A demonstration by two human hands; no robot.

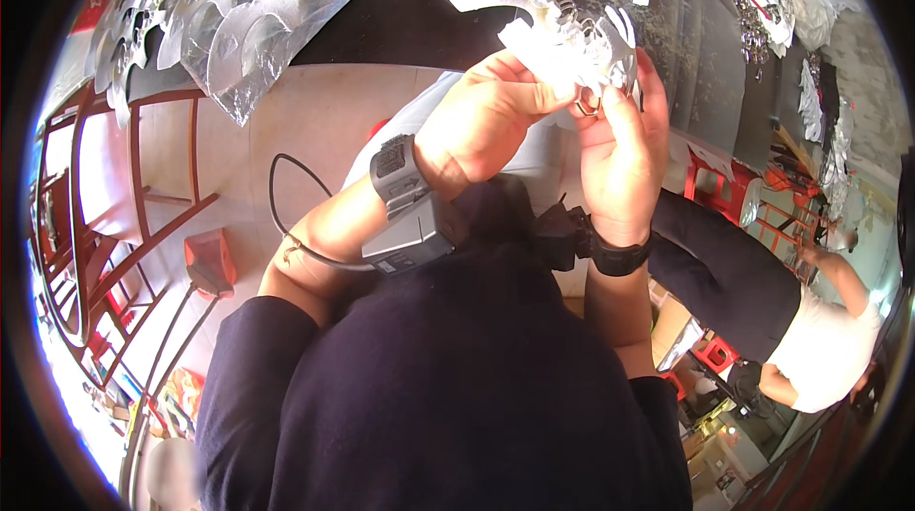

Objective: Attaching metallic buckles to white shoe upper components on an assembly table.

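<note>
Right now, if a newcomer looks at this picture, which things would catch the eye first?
Probably the bright white piece at the upper middle, held by the left hand and the right hand, with a small metal ring between them. Next, the white cutouts and clear plastic at the upper left, then another person in a white top at the lower right.

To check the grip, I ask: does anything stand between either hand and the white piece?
Nothing visible does: the left hand and the right hand both meet the white piece directly, at its near edge.
</note>
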